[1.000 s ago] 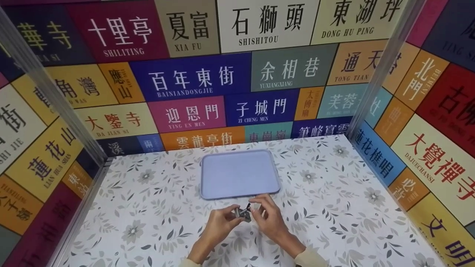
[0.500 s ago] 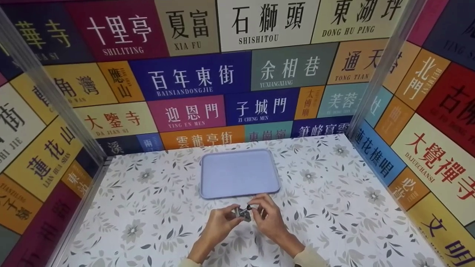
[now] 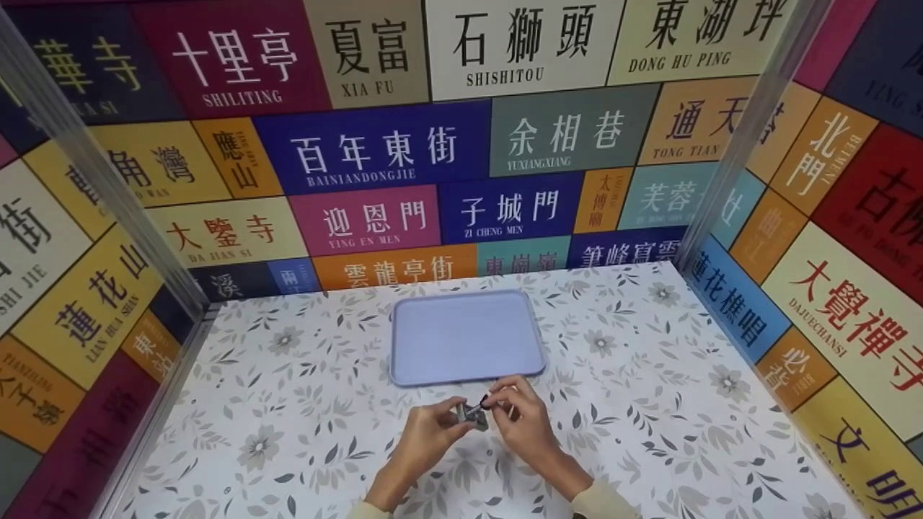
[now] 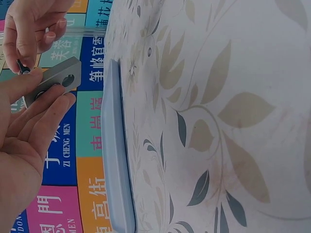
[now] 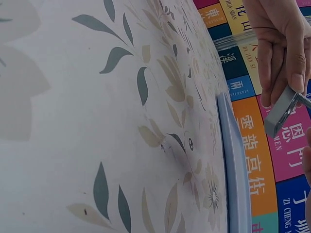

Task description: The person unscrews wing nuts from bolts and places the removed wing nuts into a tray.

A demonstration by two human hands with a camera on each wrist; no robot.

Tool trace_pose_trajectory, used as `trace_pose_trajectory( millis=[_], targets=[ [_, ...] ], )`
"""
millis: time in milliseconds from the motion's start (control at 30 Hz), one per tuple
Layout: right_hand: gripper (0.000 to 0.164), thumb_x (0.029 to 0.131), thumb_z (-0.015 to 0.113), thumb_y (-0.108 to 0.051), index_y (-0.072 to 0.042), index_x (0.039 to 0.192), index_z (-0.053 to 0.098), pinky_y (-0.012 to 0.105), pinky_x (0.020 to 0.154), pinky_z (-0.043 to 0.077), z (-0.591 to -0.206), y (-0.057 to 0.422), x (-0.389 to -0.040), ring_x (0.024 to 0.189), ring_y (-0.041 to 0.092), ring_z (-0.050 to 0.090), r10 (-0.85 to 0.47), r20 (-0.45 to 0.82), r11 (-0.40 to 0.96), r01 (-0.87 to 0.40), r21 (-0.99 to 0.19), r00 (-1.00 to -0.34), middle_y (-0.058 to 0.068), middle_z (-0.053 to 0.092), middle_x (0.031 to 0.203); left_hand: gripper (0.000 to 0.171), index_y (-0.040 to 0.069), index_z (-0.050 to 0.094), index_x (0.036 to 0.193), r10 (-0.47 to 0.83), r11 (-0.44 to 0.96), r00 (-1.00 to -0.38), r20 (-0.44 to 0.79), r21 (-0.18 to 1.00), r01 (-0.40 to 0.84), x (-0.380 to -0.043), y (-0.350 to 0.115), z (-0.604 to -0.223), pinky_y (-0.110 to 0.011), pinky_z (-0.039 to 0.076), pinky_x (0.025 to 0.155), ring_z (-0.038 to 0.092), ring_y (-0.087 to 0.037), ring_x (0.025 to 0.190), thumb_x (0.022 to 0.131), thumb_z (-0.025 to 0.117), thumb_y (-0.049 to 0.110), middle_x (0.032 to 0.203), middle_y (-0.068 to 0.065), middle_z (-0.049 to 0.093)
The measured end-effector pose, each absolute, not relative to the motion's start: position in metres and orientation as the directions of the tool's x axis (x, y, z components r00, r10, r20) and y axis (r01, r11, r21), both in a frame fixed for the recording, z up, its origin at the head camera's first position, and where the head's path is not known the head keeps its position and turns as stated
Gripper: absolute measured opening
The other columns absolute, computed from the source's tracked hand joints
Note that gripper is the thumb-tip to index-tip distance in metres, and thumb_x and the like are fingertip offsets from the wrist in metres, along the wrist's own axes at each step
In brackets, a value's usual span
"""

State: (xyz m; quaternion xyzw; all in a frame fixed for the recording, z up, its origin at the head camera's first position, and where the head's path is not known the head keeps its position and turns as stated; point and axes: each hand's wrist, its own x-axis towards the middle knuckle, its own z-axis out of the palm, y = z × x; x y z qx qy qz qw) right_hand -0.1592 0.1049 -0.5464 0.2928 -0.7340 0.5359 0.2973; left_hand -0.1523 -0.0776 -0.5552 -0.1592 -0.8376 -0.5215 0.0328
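Above the table, in front of the tray, my left hand (image 3: 429, 432) grips a small grey metal block (image 4: 60, 77) between thumb and fingers. A round hole shows near one end of the block in the left wrist view. A threaded screw (image 5: 304, 101) stands out from the block in the right wrist view. My right hand (image 3: 525, 425) pinches a small black piece (image 4: 22, 67) at the screw's outer end, its fingertips close to the block. In the right wrist view, only the edges of the right fingers (image 5: 307, 160) show.
A pale blue-lilac tray (image 3: 467, 339) lies flat just beyond both hands. Leaf-and-flower patterned cloth covers the table (image 3: 288, 404). Panels of coloured signs (image 3: 368, 148) enclose the back and both sides, with clear strips (image 3: 728, 158) at the corners.
The right fingers have shifted slightly and the black piece between them now lies at a different tilt. The left hand and the block stay in nearly the same place.
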Motion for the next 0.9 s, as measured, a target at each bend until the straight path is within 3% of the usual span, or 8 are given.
trace_pose_trajectory(
  millis=[200,333,467,667,900],
  targets=[
    [0.031,0.072,0.065,0.029,-0.003,0.075,0.066,0.015,0.047,0.04,-0.548,0.105,-0.161,0.054,0.015,0.051,-0.092,0.775,0.281,-0.763,-0.582,-0.625,0.02,0.06,0.09,0.039,-0.003,0.07,0.118,0.229,0.384,-0.949,0.215,0.877,0.291,-0.152,-0.076,-0.556,-0.016,0.057,0.066,0.077,-0.021,0.079,0.083,0.081,0.012,0.084,-0.014,0.078],
    [0.03,0.072,0.064,0.029,-0.001,0.075,0.067,0.015,0.047,0.041,-0.548,0.106,-0.161,0.054,0.017,0.052,-0.08,0.763,0.274,-0.75,-0.602,-0.642,0.022,0.061,0.09,0.039,-0.003,0.071,0.117,0.224,0.389,-0.949,0.224,0.872,0.298,-0.152,-0.076,-0.556,-0.017,0.057,0.067,0.077,-0.021,0.079,0.083,0.081,0.011,0.084,-0.014,0.078],
    [0.027,0.078,0.064,0.025,-0.001,0.086,0.069,0.015,0.045,0.041,-0.559,0.11,-0.165,0.052,0.016,0.051,-0.078,0.731,0.273,-0.719,-0.639,-0.678,0.02,0.062,0.096,0.039,-0.003,0.071,0.117,0.221,0.394,-0.947,0.234,0.867,0.306,-0.152,-0.076,-0.557,-0.018,0.058,0.068,0.077,-0.021,0.078,0.083,0.081,0.011,0.085,-0.015,0.078],
    [0.028,0.09,0.067,0.006,-0.014,0.11,0.07,0.018,0.047,0.044,-0.574,0.116,-0.168,0.057,0.009,0.051,-0.154,0.639,0.28,-0.654,-0.703,-0.753,0.009,0.061,0.111,0.038,-0.002,0.071,0.117,0.228,0.409,-0.942,0.248,0.853,0.324,-0.152,-0.077,-0.556,-0.019,0.058,0.069,0.077,-0.021,0.08,0.083,0.081,0.012,0.087,-0.015,0.078],
    [0.019,0.093,0.069,-0.007,-0.011,0.111,0.07,0.02,0.05,0.046,-0.578,0.119,-0.168,0.063,0.007,0.053,-0.196,0.612,0.291,-0.641,-0.71,-0.766,0.01,0.06,0.115,0.037,-0.002,0.071,0.117,0.243,0.422,-0.935,0.257,0.84,0.341,-0.152,-0.078,-0.555,-0.019,0.058,0.066,0.076,-0.018,0.075,0.085,0.08,0.015,0.083,-0.012,0.078]
  ],
)
